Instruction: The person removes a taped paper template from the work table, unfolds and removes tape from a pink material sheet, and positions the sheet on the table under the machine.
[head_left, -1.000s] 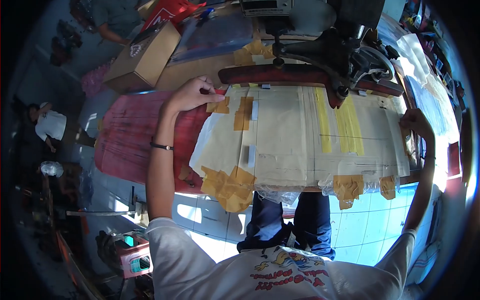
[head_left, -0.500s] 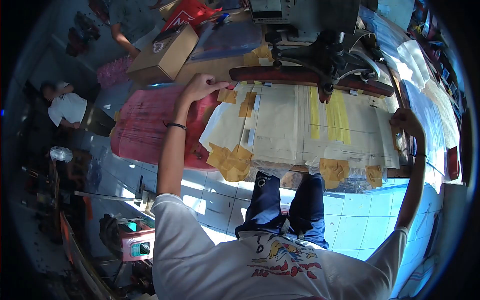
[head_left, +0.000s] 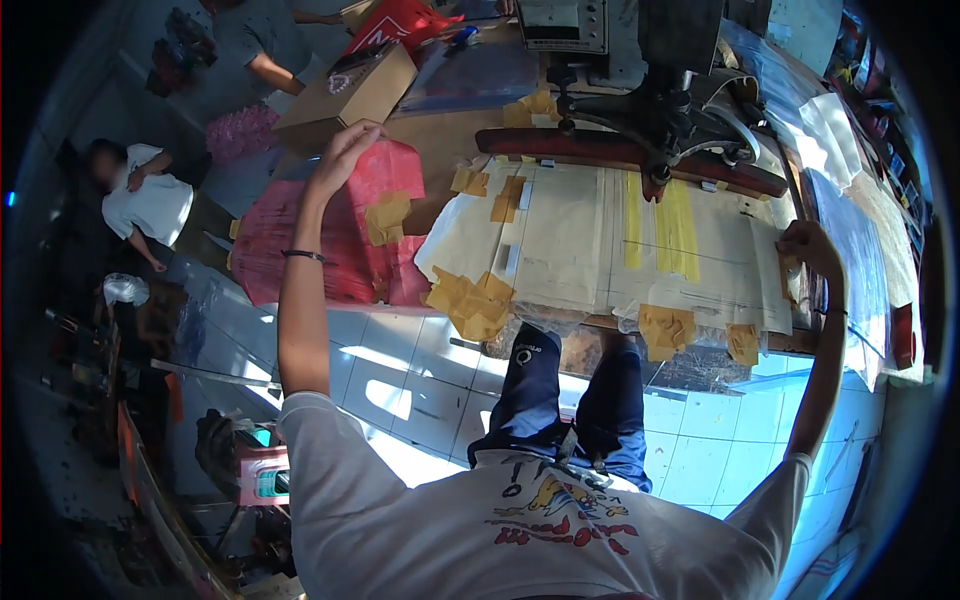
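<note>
My left hand [head_left: 345, 160] pinches the far edge of a translucent red plastic sheet [head_left: 395, 172], which is lifted and folding over toward the left. Under it more red plastic sheeting [head_left: 285, 240] lies stacked at the left of the table. My right hand [head_left: 812, 247] is closed at the right edge of a paper-covered board [head_left: 570, 235]; what its fingers hold, if anything, is hidden. Brown tape [head_left: 470, 305] and yellow strips [head_left: 677, 230] are stuck on the board. Just beyond it is the long dark-red bar [head_left: 560, 145] of a machine press [head_left: 665, 120].
A cardboard box [head_left: 345, 100] with a red bag [head_left: 400, 25] behind it stands at the far left. Clear plastic sheets [head_left: 845, 240] lie at the right. One person [head_left: 150, 195] is at the left, and another person's arm [head_left: 272, 72] shows beyond the box.
My left hand has moved left, away from the board's edge, drawing the red sheet up and over. My right hand stays at the board's right edge. The view has shifted slightly.
</note>
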